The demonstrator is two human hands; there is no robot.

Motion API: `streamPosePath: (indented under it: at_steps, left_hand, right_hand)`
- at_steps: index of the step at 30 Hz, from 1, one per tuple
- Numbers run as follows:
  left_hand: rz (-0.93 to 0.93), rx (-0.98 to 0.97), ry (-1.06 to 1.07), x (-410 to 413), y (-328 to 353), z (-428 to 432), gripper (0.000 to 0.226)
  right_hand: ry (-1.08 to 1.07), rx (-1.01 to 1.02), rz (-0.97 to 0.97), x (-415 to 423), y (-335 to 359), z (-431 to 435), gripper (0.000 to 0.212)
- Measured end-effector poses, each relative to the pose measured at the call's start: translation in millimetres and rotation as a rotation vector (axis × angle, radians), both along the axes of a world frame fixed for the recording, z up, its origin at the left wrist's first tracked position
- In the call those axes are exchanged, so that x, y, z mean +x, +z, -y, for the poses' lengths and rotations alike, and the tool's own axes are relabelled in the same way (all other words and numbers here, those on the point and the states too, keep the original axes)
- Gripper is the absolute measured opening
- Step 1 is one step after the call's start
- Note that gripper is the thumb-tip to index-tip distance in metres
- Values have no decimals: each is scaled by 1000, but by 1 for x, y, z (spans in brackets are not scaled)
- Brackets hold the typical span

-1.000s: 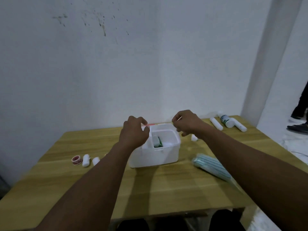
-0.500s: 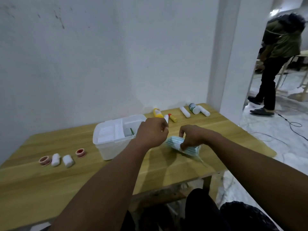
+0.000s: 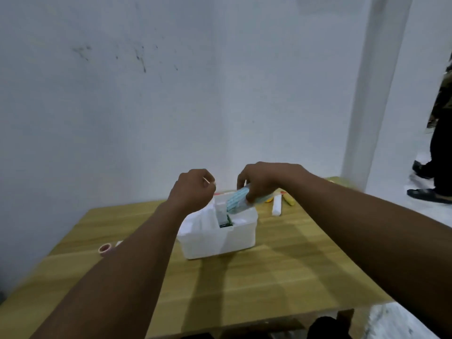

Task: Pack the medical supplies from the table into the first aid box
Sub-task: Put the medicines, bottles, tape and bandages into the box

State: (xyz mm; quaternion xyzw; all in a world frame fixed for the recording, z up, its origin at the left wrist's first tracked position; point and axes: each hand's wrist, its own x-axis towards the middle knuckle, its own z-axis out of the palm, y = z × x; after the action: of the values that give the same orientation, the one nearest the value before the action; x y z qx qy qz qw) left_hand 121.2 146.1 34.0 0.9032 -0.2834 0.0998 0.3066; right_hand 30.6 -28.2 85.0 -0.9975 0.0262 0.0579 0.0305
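1. Right now I have the right hand closed in a grip around the pale blue, pleated stack of face masks, which looks to be wrapped in thin clear film. The stack is held above the open white plastic first aid box.
2. Its long axis slants: the high end is tucked under my right fingers, and the low end points down and to my left, into the box's right-hand compartment. So the box mouth lies directly below and slightly left of the grip, and I judge the coming move to be a short push down along that slant.
3. My left hand hovers over the box's back left rim, curled shut with a thin pale sliver showing at the fingertips; I cannot tell what that is, nor whether the hand touches the box. The right hand is the one doing the work.
4. The box is a smooth, matte, rounded-corner tub with an inner divider, and a small dark green and white packet already stands at that divider.
5. The stack looks soft and compressible, so it may bend against the rim rather than jam.
6. On the wood-grain tabletop, a white cylindrical tube and a yellow tube lie beyond the box on my right, and a small pinkish tape roll lies near my left forearm, all unpacked.
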Motion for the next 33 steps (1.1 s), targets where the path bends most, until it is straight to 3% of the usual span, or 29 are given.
streamPosePath:
  at_steps: [4,8,15,20,24,28,33]
  left_hand:
    - [-39,9,62,18,-28,-35,22]
    - [-34,21,115,30,-44,-52,26]
    - [-42,-11,139,37,-57,-57,29]
    - [-44,-45,166,34,-65,-57,29]
    - [-77,-72,166,28,-71,-52,30]
    - [-58,-64,184,26,-74,-49,29]
    - [-58,-92,218,23,-74,-49,31]
  right_hand:
    - [8,-156,-217,24,-16,-28,49]
    - [7,-75,-274,47,-37,-39,52]
    - [-71,278,-116,54,-77,-33,35]
    - [-191,380,11,50,-77,-24,21]
    - [-322,435,-56,47,-75,-37,8]
    - [-370,479,-30,50,-87,-52,25]
    - [-443,759,-9,51,-93,-55,7]
